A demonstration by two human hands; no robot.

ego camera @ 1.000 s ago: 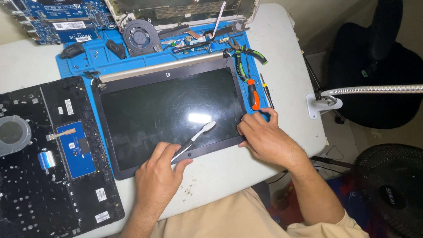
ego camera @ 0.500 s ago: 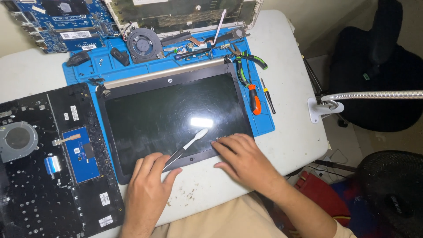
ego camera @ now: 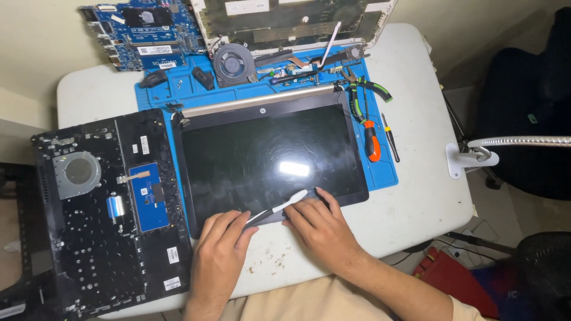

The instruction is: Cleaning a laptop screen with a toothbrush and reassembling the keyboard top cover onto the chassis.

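A black laptop screen panel (ego camera: 262, 148) lies face up on a blue work mat (ego camera: 178, 95). My left hand (ego camera: 219, 255) grips a thin pry tool (ego camera: 278, 208) with a white flat tip, its tip resting on the panel's near bezel. Fingers spread, my right hand (ego camera: 321, 226) presses on the same near edge, just right of the tool.
A black laptop base with fan and blue board (ego camera: 107, 208) lies left. A blue motherboard (ego camera: 143, 32), a loose fan (ego camera: 233, 62), a casing (ego camera: 285, 21), green-handled pliers (ego camera: 363, 92) and an orange-handled screwdriver (ego camera: 372, 142) sit on the white table (ego camera: 422, 196). A lamp arm (ego camera: 511, 145) clamps at right.
My right hand has slid left along the panel's near edge, from the right corner toward the middle. The left hand and pry tool stayed in about the same place.
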